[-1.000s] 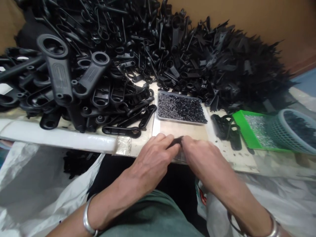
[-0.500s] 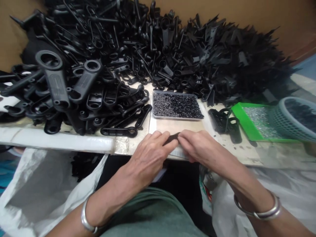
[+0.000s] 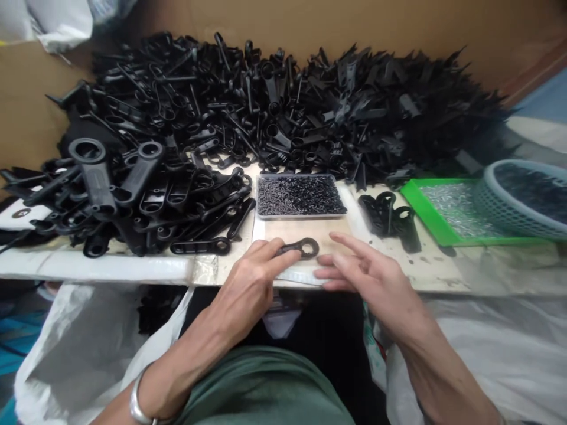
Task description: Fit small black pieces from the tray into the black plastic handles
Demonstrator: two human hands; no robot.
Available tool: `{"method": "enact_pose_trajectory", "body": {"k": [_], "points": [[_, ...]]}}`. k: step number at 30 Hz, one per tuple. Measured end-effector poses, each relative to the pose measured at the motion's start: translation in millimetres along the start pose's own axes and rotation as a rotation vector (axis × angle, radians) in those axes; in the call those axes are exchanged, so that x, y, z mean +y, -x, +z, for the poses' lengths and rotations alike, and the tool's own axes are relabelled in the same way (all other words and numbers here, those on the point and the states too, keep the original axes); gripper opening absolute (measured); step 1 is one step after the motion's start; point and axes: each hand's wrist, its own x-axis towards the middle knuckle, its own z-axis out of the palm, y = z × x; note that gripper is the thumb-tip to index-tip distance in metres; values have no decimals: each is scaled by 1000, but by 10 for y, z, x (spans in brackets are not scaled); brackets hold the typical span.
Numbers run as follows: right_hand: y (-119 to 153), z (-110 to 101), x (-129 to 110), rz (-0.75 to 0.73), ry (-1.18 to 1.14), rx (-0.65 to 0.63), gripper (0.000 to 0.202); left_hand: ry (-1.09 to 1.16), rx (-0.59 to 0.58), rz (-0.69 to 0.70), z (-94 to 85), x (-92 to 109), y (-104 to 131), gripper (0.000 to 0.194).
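My left hand grips a flat black plastic handle-like part by one end, just above the table's front edge. The part's ringed end points right and shows a toothed hole. My right hand is apart from it on the right, fingers spread, with nothing in them. Behind the hands stands a clear shallow tray full of tiny dark pieces. A few black parts lie to the right of it.
Large heaps of black plastic parts cover the back and left. A green tray of small shiny pieces sits right, with a grey basket over its edge. A white sack hangs open below left.
My right hand has come away from the black part and opened, so the ringed end now shows. My left hand still holds the part. The camera view has shifted.
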Motion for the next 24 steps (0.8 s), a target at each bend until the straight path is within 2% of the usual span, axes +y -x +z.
{"method": "enact_pose_trajectory", "body": {"k": [2, 4, 8, 12, 15, 20, 24], "points": [[3, 47, 17, -2, -152, -26, 62, 45, 58, 32, 32, 16, 20, 57], [-5, 89, 29, -18, -299, -61, 60, 62, 66, 56, 52, 48, 35, 57], [-7, 133, 36, -44, -430, -69, 53, -27, 12, 43, 42, 124, 52, 50], [3, 161, 56, 0, -490, -51, 51, -116, -55, 30, 25, 149, 64, 51], [0, 172, 75, 22, -490, -32, 52, -128, -60, 34, 66, 112, 81, 52], [-30, 180, 27, -14, -402, -46, 52, -157, 80, 108, 215, -15, 104, 54], [-96, 219, -26, -81, -303, 6, 52, -210, 116, 125, 274, -65, 44, 53]]}}
